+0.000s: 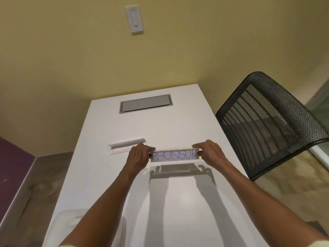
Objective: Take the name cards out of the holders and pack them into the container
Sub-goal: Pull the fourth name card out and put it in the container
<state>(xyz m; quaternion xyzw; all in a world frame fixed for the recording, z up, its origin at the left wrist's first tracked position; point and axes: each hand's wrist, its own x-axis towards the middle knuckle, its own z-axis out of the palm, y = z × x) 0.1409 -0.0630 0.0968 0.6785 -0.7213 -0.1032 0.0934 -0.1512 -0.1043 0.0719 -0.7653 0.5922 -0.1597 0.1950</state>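
Both hands, left hand (139, 155) and right hand (208, 152), pinched the ends of the PHUNSUK name holder (175, 155) above the table (178, 125); card-removal step; next likely sliding the card out toward the container (61, 221).

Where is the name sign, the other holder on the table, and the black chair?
name sign (175, 155), head view, on the middle of the blue lettering.
other holder (124, 145), head view, on its clear top edge.
black chair (267, 122), head view, on its mesh back.

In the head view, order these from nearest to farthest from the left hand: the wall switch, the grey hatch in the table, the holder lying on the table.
From the left hand:
1. Holder lying on the table, just beyond and left of the hand.
2. Grey hatch, farther up the table.
3. Wall switch, high on the wall.
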